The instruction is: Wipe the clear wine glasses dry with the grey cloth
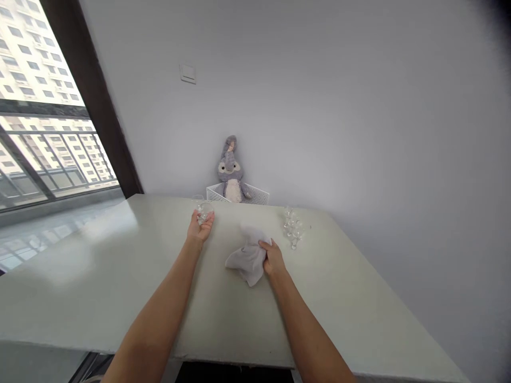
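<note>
My left hand (200, 226) is closed around a clear, rounded glass piece (206, 209) over the far left part of the table; its exact kind is hard to make out. Just behind it shows the faint rim of another clear glass item (197, 197). A crumpled, pale grey-white cloth (249, 259) hangs from my right hand (273, 258), pinched between thumb and fingers near the middle of the table. To the right of that hand, several small clear glass pieces (293, 227) sit in a cluster, apart from it.
At the table's far edge, a white perforated basket (259, 196) holds a grey plush toy (230, 173). Behind rises a plain wall with a light switch (187, 73). A window (48, 149) is on the left. The pale tabletop (120, 266) ends in front of me.
</note>
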Tool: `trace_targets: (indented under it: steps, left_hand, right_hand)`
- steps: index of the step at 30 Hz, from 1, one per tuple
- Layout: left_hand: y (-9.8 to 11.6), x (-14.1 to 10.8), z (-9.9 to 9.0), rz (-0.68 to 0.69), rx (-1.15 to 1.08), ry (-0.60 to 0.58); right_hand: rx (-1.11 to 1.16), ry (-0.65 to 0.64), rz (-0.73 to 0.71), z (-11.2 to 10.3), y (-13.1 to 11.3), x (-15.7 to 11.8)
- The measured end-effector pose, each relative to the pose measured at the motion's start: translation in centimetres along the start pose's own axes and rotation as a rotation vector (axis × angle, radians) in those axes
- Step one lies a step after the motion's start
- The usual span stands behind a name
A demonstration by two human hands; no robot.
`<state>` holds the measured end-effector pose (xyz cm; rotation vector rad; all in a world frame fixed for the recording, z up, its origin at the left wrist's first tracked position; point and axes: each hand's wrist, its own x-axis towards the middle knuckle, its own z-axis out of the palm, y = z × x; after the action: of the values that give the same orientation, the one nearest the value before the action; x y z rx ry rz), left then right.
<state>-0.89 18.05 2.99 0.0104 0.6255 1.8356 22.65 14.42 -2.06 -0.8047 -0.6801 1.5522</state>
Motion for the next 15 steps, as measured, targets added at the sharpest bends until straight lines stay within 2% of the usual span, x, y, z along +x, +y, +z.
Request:
trace_targets:
  steps: [3,5,7,10,12,13,15]
  left_hand:
    - [-2.7,-2.0,0.6,-0.046,0.111,-0.177]
    - [-4.6,-3.4,0.6,-0.011,0.193,-0.306]
    - [-6.2,-4.5,0.3,0.043,0.264,-0.389]
    - [-8.1,-5.6,-0.6,0.089,0.324,-0.456]
    - [-8.9,-6.1,-1.1,0.081,0.351,-0.485]
    - [-9.2,-6.3,-1.3,0.069,0.368,-0.499]
    - [-9.5,-6.7,-1.5,0.040,0.414,-0.523]
  right_hand:
    - [0.151,0.152,0.010,-0.1,-0.9,0.2]
    - [0.170,0.247,0.003,-0.1,-1.6,0.0]
    - [0.086,0.308,-0.124,0.1,-2.3,-0.6]
    - [-0.248,0.356,-0.445,0.7,-2.7,-1.9]
    - [-0.486,0.309,-0.551,1.5,-2.5,-2.8]
    - [-0.568,0.236,-0.547,1.9,-2.2,-3.2]
    - [-0.641,0.004,-0.443,2.7,-1.8,-3.8]
